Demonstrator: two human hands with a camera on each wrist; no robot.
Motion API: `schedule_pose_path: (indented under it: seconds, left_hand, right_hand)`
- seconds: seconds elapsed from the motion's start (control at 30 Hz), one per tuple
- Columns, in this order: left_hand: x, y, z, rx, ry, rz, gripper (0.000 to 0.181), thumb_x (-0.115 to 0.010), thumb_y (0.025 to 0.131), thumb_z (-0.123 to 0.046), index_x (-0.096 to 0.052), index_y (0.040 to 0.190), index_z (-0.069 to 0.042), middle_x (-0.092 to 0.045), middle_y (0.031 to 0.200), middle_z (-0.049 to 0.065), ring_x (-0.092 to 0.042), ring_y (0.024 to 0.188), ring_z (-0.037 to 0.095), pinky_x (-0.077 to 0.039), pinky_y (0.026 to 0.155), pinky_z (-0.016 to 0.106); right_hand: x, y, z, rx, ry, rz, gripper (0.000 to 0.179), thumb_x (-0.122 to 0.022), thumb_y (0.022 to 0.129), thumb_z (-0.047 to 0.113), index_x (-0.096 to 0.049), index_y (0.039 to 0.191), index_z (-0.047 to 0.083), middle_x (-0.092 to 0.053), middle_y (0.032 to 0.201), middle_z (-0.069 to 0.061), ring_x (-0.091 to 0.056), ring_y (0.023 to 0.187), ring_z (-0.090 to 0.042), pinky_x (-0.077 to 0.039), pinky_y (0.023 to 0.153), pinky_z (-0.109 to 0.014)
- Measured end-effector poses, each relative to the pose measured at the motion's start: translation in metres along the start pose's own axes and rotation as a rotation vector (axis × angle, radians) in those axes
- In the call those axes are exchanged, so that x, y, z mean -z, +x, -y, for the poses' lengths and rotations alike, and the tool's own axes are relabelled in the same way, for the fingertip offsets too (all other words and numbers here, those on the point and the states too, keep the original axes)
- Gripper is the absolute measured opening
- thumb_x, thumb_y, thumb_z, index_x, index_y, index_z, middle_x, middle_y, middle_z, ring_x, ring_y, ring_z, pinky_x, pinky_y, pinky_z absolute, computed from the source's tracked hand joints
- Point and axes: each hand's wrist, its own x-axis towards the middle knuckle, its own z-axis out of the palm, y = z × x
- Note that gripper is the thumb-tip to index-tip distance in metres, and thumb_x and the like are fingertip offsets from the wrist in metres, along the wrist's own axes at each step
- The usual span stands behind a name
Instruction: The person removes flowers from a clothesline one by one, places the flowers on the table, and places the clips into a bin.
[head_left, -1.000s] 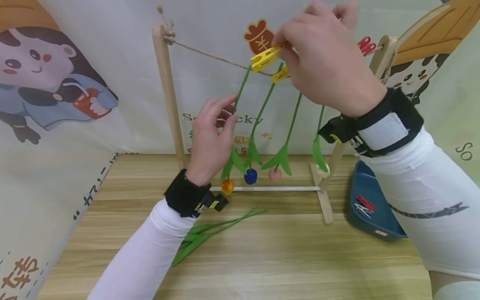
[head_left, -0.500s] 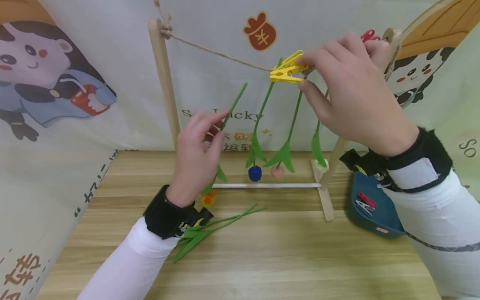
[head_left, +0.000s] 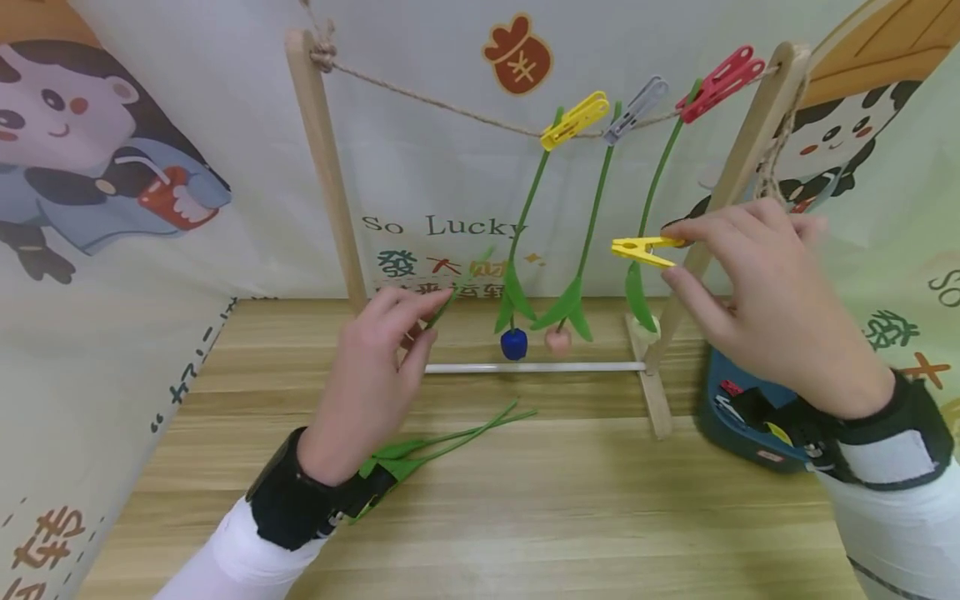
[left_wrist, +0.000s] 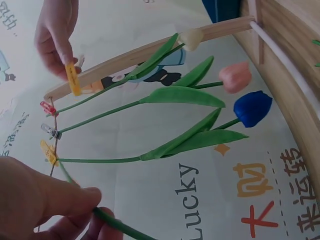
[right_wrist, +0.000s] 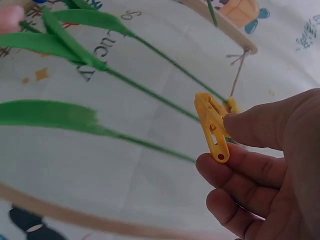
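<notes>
My left hand (head_left: 375, 367) pinches the green stem of an artificial tulip (left_wrist: 122, 226) between thumb and fingers, left of the hanging row; its flower head is hidden in the head view. A yellow clothespin (head_left: 643, 248) is pinched by its handle ends in my right hand (head_left: 772, 308), in front of the right post. Three tulips hang head down from a twine line (head_left: 442, 104): a blue tulip (head_left: 513, 343) under a yellow clothespin (head_left: 576, 120), a pink tulip (head_left: 558, 340) under a grey clothespin (head_left: 636, 110), and a whitish tulip (left_wrist: 191, 39) under a red clothespin (head_left: 722, 83).
Wooden posts (head_left: 324, 175) joined low by a white rod (head_left: 532, 367) carry the twine. More green stems (head_left: 465, 437) lie on the wooden tabletop (head_left: 570, 517) beside my left wrist. A dark blue bin (head_left: 738, 442) holding clothespins stands at the right. Printed cloth hangs behind.
The clothespin in my right hand has come off the twine and moved down and right. My left hand has lowered to the left with its tulip, now away from the line.
</notes>
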Motion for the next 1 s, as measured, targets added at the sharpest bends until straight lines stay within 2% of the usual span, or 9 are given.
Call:
schedule_pose_path:
  seconds: [0.1, 0.2, 0.3, 0.4, 0.6, 0.7, 0.87, 1.0]
  left_hand:
    - [0.0, -0.012, -0.001, -0.017, 0.043, 0.039, 0.044, -0.074, 0.09, 0.016, -0.072, 0.131, 0.001, -0.066, 0.106, 0.012, -0.065, 0.083, 0.02, -0.058, 0.069, 0.032]
    - [-0.003, -0.024, -0.001, -0.047, 0.093, 0.069, 0.042, -0.075, 0.089, 0.016, -0.073, 0.129, 0.001, -0.065, 0.106, 0.011, -0.063, 0.087, 0.021, -0.058, 0.072, 0.033]
    - [-0.007, -0.035, 0.0, -0.081, 0.148, 0.104, 0.04, -0.074, 0.09, 0.016, -0.074, 0.127, 0.0, -0.066, 0.108, 0.01, -0.064, 0.095, 0.024, -0.059, 0.078, 0.035]
    - [-0.014, -0.045, 0.0, -0.091, 0.206, 0.163, 0.042, -0.074, 0.089, 0.017, -0.073, 0.127, -0.001, -0.065, 0.108, 0.008, -0.065, 0.096, 0.024, -0.06, 0.077, 0.034]
    - [-0.036, -0.067, 0.006, -0.064, 0.278, 0.309, 0.054, -0.072, 0.08, 0.026, -0.072, 0.126, -0.002, -0.062, 0.105, 0.006, -0.061, 0.095, 0.023, -0.058, 0.078, 0.034]
    - [-0.047, -0.077, 0.008, -0.045, 0.311, 0.364, 0.052, -0.072, 0.081, 0.025, -0.073, 0.124, -0.003, -0.06, 0.1, 0.005, -0.058, 0.09, 0.023, -0.055, 0.075, 0.034]
    - [-0.067, -0.09, 0.015, -0.048, 0.367, 0.422, 0.044, -0.075, 0.083, 0.02, -0.075, 0.121, -0.003, -0.06, 0.097, 0.006, -0.058, 0.088, 0.023, -0.056, 0.073, 0.033]
    - [-0.082, -0.099, 0.024, -0.046, 0.393, 0.449, 0.041, -0.076, 0.084, 0.017, -0.076, 0.119, -0.003, -0.061, 0.097, 0.006, -0.06, 0.087, 0.023, -0.058, 0.073, 0.035]
  right_hand:
    - [-0.002, -0.02, -0.01, -0.06, 0.009, 0.015, 0.036, -0.082, 0.089, 0.006, -0.072, 0.123, 0.0, -0.071, 0.113, -0.021, -0.049, 0.103, -0.043, -0.02, 0.082, -0.06]
    - [-0.006, -0.039, -0.022, -0.129, -0.005, 0.042, 0.036, -0.082, 0.088, 0.006, -0.071, 0.122, -0.001, -0.07, 0.114, -0.023, -0.048, 0.102, -0.043, -0.02, 0.082, -0.061]
    - [-0.012, -0.056, -0.036, -0.208, -0.028, 0.08, 0.034, -0.08, 0.091, 0.008, -0.071, 0.123, -0.001, -0.07, 0.114, -0.025, -0.048, 0.102, -0.043, -0.02, 0.081, -0.062]
    - [-0.019, -0.073, -0.052, -0.294, -0.047, 0.121, 0.032, -0.077, 0.095, 0.01, -0.07, 0.123, -0.004, -0.069, 0.116, -0.029, -0.047, 0.105, -0.046, -0.019, 0.08, -0.064]
    - [-0.036, -0.107, -0.086, -0.457, -0.081, 0.221, 0.031, -0.072, 0.1, 0.015, -0.069, 0.122, -0.006, -0.064, 0.12, -0.034, -0.045, 0.107, -0.053, -0.021, 0.08, -0.069]
    - [-0.045, -0.124, -0.103, -0.521, -0.089, 0.275, 0.031, -0.071, 0.1, 0.016, -0.068, 0.12, -0.008, -0.059, 0.121, -0.037, -0.044, 0.107, -0.056, -0.021, 0.083, -0.075]
    - [-0.058, -0.147, -0.13, -0.58, -0.098, 0.374, 0.032, -0.072, 0.099, 0.017, -0.07, 0.117, -0.009, -0.06, 0.116, -0.038, -0.047, 0.101, -0.058, -0.022, 0.083, -0.079]
    - [-0.067, -0.159, -0.144, -0.604, -0.097, 0.451, 0.033, -0.071, 0.098, 0.018, -0.07, 0.115, -0.01, -0.063, 0.111, -0.036, -0.05, 0.1, -0.059, -0.024, 0.08, -0.076]
